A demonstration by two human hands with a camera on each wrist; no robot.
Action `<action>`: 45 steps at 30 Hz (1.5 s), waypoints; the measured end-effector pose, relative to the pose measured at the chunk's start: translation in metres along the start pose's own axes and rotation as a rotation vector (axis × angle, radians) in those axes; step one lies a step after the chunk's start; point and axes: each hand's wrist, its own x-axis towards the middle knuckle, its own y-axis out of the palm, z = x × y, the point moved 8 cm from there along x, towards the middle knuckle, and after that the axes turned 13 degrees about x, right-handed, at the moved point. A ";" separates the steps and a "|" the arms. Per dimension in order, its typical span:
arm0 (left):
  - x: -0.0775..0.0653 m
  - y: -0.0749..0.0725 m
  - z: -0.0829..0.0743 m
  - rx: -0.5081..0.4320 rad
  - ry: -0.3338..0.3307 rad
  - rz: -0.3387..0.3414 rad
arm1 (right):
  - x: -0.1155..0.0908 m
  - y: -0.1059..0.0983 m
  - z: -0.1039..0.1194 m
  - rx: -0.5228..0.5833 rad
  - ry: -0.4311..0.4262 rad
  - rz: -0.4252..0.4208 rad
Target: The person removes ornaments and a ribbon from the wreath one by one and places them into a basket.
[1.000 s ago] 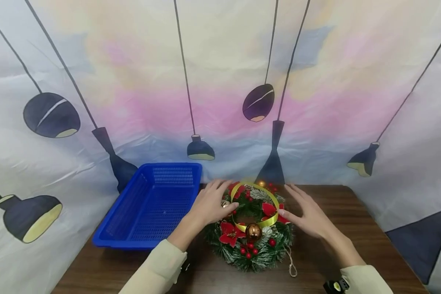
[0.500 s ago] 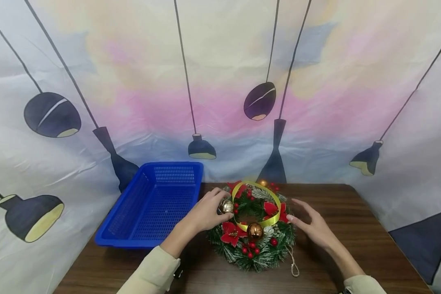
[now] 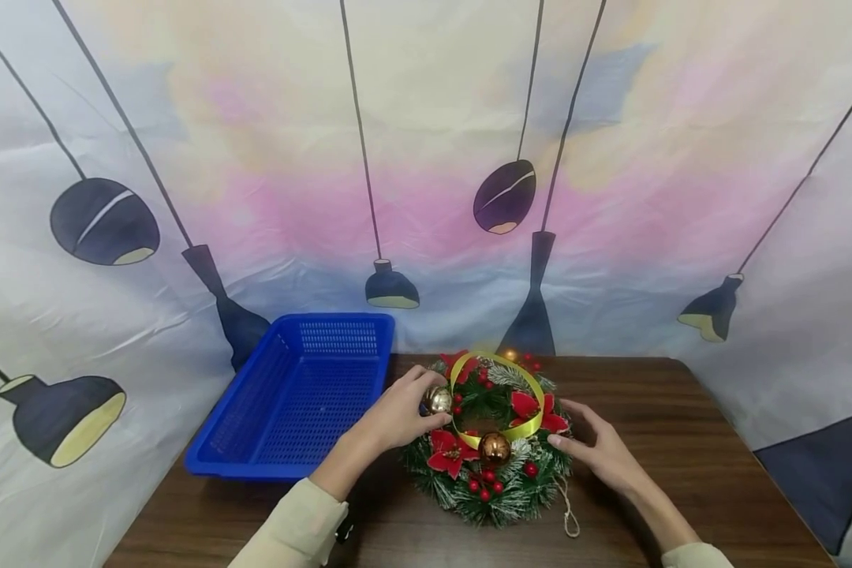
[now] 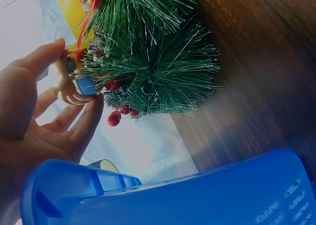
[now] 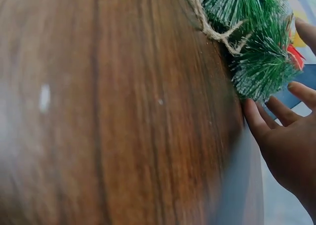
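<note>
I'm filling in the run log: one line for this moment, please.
left hand: around gold bauble; right hand: touching wreath; wreath: on table; basket: left of wreath

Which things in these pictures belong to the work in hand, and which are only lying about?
Work in hand:
wreath, right hand at its edge
gold ball, held by the left hand
yellow ribbon

Seemingly just there:
basket, beside the wreath
table, underneath
backdrop, behind

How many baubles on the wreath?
3: gold one in the left hand, copper one at the near side of the ribbon, another at the far edge of the wreath. More may be hidden.
</note>
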 end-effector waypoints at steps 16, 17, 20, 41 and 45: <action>0.002 0.000 0.002 -0.013 0.017 0.010 | 0.003 0.006 -0.004 -0.017 0.065 -0.014; 0.002 0.000 0.002 -0.011 0.016 0.012 | 0.003 0.006 -0.003 -0.021 0.067 -0.014; 0.003 -0.001 0.003 -0.011 0.023 0.015 | 0.003 0.006 -0.003 -0.027 0.068 -0.017; 0.000 -0.016 0.008 -0.010 0.022 -0.039 | 0.004 0.003 -0.004 -0.074 0.056 -0.022; 0.000 -0.017 0.009 -0.003 0.016 -0.039 | 0.003 0.003 -0.005 -0.076 0.063 -0.019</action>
